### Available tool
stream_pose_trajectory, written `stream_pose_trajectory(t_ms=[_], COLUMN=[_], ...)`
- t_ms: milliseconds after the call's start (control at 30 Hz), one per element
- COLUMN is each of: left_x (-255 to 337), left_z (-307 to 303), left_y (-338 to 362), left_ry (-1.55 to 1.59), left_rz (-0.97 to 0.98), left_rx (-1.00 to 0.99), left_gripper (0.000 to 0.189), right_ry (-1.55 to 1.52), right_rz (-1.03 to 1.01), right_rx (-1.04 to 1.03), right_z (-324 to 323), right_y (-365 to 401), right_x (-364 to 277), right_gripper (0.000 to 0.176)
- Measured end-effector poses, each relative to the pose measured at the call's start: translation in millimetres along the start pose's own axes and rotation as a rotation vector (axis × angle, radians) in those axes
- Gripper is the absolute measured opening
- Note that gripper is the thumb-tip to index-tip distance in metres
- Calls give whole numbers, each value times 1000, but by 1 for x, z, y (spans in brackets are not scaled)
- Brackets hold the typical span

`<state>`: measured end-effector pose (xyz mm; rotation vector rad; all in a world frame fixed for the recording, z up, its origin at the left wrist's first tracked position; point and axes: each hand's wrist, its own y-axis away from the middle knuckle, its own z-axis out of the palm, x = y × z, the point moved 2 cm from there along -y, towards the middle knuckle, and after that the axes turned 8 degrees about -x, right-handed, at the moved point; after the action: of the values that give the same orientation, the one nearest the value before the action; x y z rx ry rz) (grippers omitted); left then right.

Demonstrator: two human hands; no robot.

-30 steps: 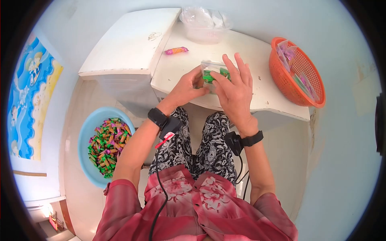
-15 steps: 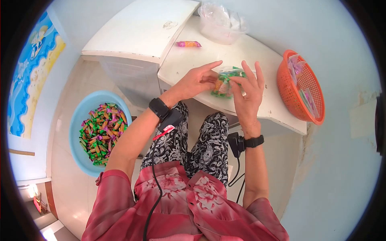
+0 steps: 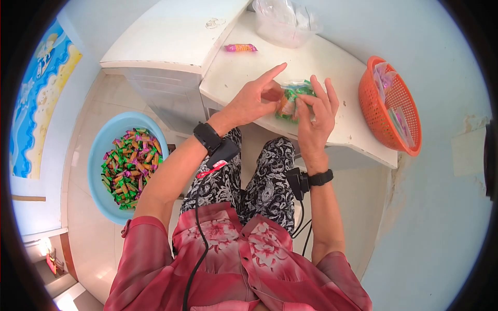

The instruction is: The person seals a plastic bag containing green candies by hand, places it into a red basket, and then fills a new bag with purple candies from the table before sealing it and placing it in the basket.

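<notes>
A clear zip bag (image 3: 293,98) holding green-wrapped candies is between my hands, above the front edge of the white table. My left hand (image 3: 258,99) pinches the bag's left side, index finger pointing up and away. At the bag's right side, my right hand (image 3: 317,115) pinches it between thumb and index finger, the other fingers raised. The candies inside partly hide behind my fingers. Farther back on the table lies a single purple-and-orange wrapped candy (image 3: 240,47), touched by neither hand.
A light blue basin (image 3: 98,176) full of green- and purple-wrapped candies stands on the floor at left. An orange basket (image 3: 374,113) with packed bags leans by the right wall. A clear plastic tub (image 3: 285,31) sits at the table's back, beside a white cabinet (image 3: 171,39).
Both hands still pinch the bag and their fingers have shifted only slightly. The whole view has moved a little, so the table and basin appear slightly higher.
</notes>
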<state>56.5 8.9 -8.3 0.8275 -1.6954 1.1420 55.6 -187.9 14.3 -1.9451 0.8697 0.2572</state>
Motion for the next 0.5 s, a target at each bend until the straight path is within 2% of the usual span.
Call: stream_pose_trajectory(t_ms=[233,333,433,500], left_x=[2,4,4,2], left_z=[11,9,7,9], left_y=[0,2,6,4], left_ry=[-102,-7,-154,-148], left_rz=[-37,-9,105,48], left_rx=[110,28,-13,-5], left_gripper=[95,95,94,98], right_ry=[6,44,115,155], right_rz=[13,-25,-46,-66], right_rx=[17,37,40,32], right_z=[9,10,7,2], right_y=[4,6,9,8], right_x=[-4,-2,-3,-7], right_gripper=[12,15,18,22])
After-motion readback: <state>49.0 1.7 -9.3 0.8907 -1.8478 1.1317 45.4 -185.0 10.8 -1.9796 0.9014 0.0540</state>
